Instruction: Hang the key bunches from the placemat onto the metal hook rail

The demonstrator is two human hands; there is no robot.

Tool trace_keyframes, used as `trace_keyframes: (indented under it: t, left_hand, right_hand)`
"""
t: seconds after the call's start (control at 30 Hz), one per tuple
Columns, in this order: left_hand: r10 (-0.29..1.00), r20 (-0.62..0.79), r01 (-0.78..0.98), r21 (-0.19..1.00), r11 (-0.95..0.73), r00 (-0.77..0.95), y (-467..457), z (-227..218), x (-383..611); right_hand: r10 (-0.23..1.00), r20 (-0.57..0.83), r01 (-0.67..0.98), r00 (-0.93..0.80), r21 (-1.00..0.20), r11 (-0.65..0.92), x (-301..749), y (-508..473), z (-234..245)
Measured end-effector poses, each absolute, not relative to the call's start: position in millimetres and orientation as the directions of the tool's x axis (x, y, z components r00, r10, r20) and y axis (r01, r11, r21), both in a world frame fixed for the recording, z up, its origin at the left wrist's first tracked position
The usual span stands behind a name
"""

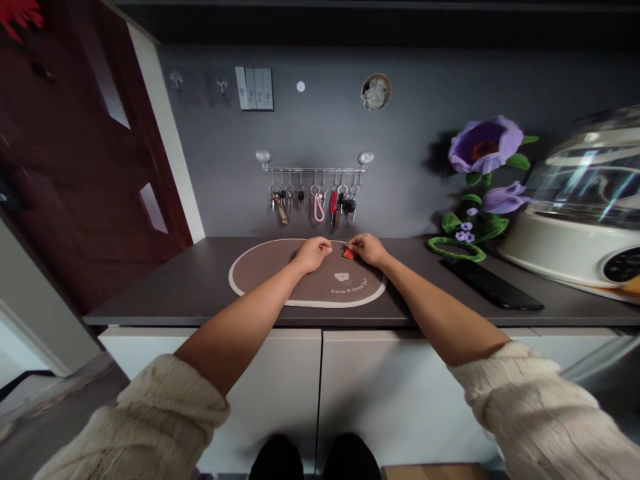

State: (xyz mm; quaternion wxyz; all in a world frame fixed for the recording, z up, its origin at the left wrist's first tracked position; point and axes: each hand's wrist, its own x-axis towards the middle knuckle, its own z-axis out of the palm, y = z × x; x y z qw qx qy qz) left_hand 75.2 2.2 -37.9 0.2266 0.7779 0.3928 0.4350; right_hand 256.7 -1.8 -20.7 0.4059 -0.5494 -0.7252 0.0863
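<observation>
Both my arms reach out over an oval brown mat point(260, 267) on a dark countertop. My right hand point(369, 249) pinches a small red tag point(348, 253) just above the mat's far edge. My left hand point(313, 253) is curled closed beside it, fingertips pinched on something small that I cannot make out. The two hands are a few centimetres apart. On the grey wall behind them a metal rail point(314, 169) carries several hanging keys and key fobs point(319, 204).
A black flat device point(490, 285) lies on the counter to the right. A purple artificial flower point(483, 150) and a white appliance with a clear lid point(583, 207) stand at the far right. A dark red door point(75, 153) is at the left. White cabinet doors point(300, 387) below.
</observation>
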Motion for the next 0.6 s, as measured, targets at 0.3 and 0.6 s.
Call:
trace_keyframes:
  t: [0.3, 0.6]
  left_hand:
    - [0.806, 0.510, 0.409, 0.695, -0.592, 0.301, 0.8, -36.1, 74.9]
    - [0.809, 0.511, 0.379, 0.715, -0.587, 0.289, 0.6, -36.1, 75.1]
  right_hand:
    - [0.878, 0.478, 0.646, -0.029, -0.661, 0.381, 255.0, -6.0, -18.3]
    - [0.924, 0.382, 0.252, -0.028, -0.892, 0.376, 250.1, -8.6, -19.1]
